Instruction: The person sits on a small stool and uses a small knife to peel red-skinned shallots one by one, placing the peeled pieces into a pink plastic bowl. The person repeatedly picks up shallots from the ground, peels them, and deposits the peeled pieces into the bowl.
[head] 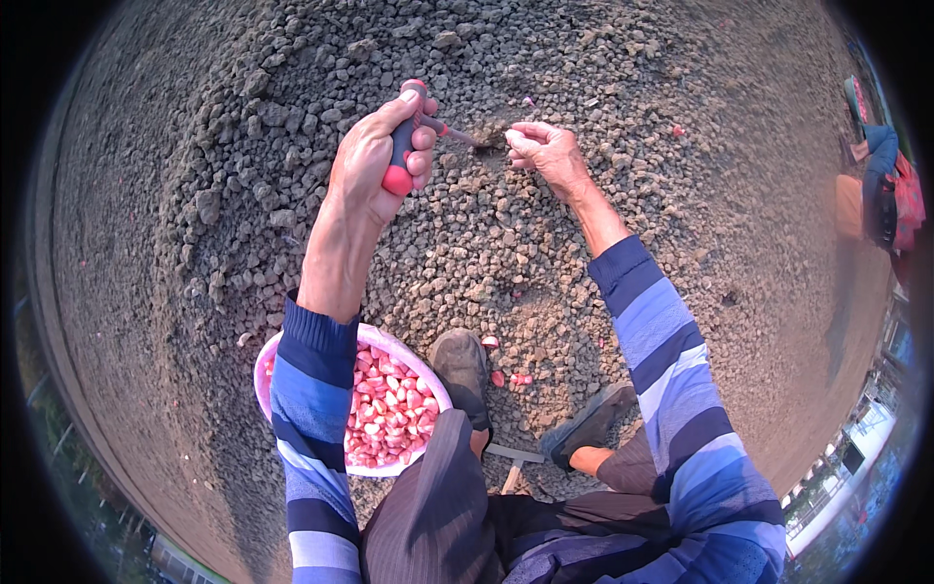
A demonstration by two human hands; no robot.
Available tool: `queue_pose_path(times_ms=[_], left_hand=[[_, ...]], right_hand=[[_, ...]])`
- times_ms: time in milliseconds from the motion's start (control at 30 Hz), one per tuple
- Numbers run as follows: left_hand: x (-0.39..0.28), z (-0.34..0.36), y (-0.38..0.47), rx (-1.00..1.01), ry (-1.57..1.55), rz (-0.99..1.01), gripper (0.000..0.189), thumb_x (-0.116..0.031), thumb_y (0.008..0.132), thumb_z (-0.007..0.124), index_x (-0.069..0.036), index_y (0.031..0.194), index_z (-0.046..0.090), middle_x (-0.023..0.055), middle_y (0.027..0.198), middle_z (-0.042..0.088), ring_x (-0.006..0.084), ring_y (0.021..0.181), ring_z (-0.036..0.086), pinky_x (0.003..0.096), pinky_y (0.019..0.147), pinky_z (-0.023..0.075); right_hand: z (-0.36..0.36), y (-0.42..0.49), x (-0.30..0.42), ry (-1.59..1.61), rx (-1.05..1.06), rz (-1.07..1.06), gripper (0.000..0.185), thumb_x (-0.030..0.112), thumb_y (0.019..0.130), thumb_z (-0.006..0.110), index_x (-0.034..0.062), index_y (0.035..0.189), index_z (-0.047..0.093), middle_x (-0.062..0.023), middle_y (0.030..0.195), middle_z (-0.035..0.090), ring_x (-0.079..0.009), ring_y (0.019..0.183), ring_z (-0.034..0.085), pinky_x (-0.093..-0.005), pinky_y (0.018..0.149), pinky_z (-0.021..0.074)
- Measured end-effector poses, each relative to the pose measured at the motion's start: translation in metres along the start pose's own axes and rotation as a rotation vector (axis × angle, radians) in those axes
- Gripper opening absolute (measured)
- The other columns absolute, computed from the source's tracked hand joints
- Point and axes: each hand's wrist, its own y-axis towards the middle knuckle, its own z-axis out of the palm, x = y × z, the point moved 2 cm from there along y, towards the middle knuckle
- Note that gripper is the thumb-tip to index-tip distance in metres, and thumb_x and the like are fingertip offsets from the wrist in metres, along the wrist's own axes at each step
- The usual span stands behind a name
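My left hand (379, 150) grips the grey and red handle of a T-shaped hand tool (403, 139), whose thin metal shaft points right and meets the cloddy soil (452, 241). Just right of the tip is my right hand (543, 153), its thumb and fingertips pinched together; whether anything small is between them cannot be told. Below my left forearm stands a round pink-rimmed basin (430, 372) holding many pinkish-red cloves (390, 409), which look like garlic. A few red cloves (498, 379) lie loose on the soil near my shoes.
My shoes (461, 365) rest on the soil beside the basin. Between my legs is part of a low stand (514, 454). At the far right another person (879, 190) is low to the ground, near a container of reddish pieces (855, 98). A single red piece (678, 131) lies on the soil.
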Motion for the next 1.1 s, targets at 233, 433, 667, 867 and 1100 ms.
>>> queue_pose_path(times_ms=[233, 433, 667, 867, 1100], left_hand=[[-0.003, -0.001, 0.010, -0.014, -0.044, -0.021, 0.031, -0.028, 0.104, 0.056, 0.001, 0.113, 0.056, 0.0021, 0.073, 0.055, 0.0057, 0.051, 0.048, 0.0199, 0.041, 0.0384], [-0.008, 0.002, 0.013, 0.015, -0.082, -0.048, 0.029, -0.028, 0.103, 0.054, 0.000, 0.104, 0.057, 0.0045, 0.073, 0.057, 0.0091, 0.050, 0.050, 0.0236, 0.042, 0.0399], [-0.014, 0.019, -0.020, 0.040, 0.021, -0.059, 0.031, -0.029, 0.103, 0.055, 0.001, 0.110, 0.057, 0.0018, 0.069, 0.055, 0.0085, 0.046, 0.048, 0.0220, 0.038, 0.0381], [-0.012, 0.021, -0.083, 0.059, 0.106, 0.024, 0.041, -0.030, 0.103, 0.054, 0.006, 0.122, 0.055, 0.0021, 0.066, 0.053, 0.0062, 0.042, 0.045, 0.0195, 0.036, 0.0366], [-0.008, 0.008, -0.147, -0.025, 0.187, 0.103, 0.051, -0.031, 0.102, 0.055, 0.010, 0.132, 0.051, 0.0020, 0.060, 0.050, 0.0061, 0.038, 0.042, 0.0191, 0.036, 0.0353]], right_hand=[[0.029, 0.000, 0.004, -1.130, -0.041, -0.441, 0.022, 0.028, 0.085, 0.073, 0.0060, 0.084, 0.069, -0.0137, 0.083, 0.070, -0.0341, 0.076, 0.069, -0.0457, 0.069, 0.0538], [0.042, 0.017, -0.008, -1.301, -0.124, -0.245, 0.025, 0.034, 0.085, 0.073, 0.0089, 0.087, 0.072, -0.0145, 0.081, 0.071, -0.0357, 0.079, 0.071, -0.0490, 0.069, 0.0552], [0.042, 0.013, -0.018, -1.232, -0.182, -0.248, 0.018, 0.027, 0.087, 0.071, 0.0095, 0.090, 0.072, -0.0144, 0.088, 0.071, -0.0350, 0.084, 0.070, -0.0480, 0.074, 0.0552], [0.041, 0.014, -0.021, -1.261, -0.201, -0.342, 0.009, 0.013, 0.087, 0.062, 0.0055, 0.088, 0.067, -0.0164, 0.092, 0.068, -0.0360, 0.086, 0.070, -0.0472, 0.075, 0.0571], [0.046, 0.026, -0.013, -1.417, -0.109, -0.336, 0.011, 0.010, 0.082, 0.064, 0.0067, 0.090, 0.071, -0.0169, 0.092, 0.070, -0.0351, 0.089, 0.071, -0.0464, 0.076, 0.0571]])
